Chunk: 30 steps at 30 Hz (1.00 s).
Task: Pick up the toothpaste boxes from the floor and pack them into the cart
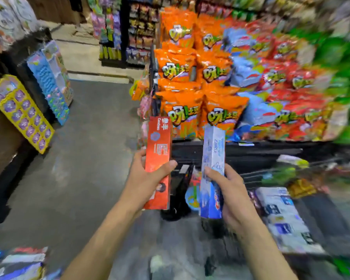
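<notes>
Two toothpaste boxes held upright: red box [159, 158] gripped in left hand [143, 178], blue box [212, 170] in right hand [228, 190], fingers curled round each. Risk: slip or miss at cart [271, 174], view blurred.

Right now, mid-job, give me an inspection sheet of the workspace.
Surface: grey concrete floor.
Job's things: red toothpaste box and blue-white toothpaste box, both off the floor, held upright.
Cart: wire cart at right, blurred, goods inside.
Clutter: boxes at the lower left edge.
Hands: left hand grips the red box; right hand grips the blue-white one.
Cables: nothing seen.
Surroundings: snack bags on shelves.
</notes>
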Motion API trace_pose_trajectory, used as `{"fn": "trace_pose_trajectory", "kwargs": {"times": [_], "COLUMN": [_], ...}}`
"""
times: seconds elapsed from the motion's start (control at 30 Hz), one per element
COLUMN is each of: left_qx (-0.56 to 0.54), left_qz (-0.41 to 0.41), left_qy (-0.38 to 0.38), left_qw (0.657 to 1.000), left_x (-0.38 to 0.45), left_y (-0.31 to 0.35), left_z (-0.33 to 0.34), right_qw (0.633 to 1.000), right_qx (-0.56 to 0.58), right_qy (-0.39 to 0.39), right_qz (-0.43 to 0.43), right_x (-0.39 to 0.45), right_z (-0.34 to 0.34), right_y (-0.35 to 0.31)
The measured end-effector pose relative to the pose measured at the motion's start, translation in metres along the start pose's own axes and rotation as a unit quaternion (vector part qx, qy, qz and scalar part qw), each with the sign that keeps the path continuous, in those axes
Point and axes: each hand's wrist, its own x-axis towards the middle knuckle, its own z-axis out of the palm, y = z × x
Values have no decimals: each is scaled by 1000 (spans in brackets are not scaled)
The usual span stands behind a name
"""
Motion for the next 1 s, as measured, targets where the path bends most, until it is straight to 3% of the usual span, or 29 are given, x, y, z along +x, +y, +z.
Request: {"fn": "trace_pose_trajectory", "kwargs": {"times": [0.17,0.33,0.7,1.0], "left_qx": [46,104,289,455], "left_qz": [-31,-44,-11,-11], "left_qy": [-137,-232,-256,-277], "left_qw": [989,966,923,847], "left_x": [-29,-58,-85,-41], "left_y": [-39,-81,-197,-265], "left_z": [90,175,361,423], "right_qw": [990,977,977,981], "right_qx": [20,63,1,-62], "right_qy": [137,200,214,179], "right_qz": [-18,-26,7,50], "right_x": [-50,-78,-76,-5], "right_z": [-106,-208,-438,-530], "right_y": [7,20,25,26]}}
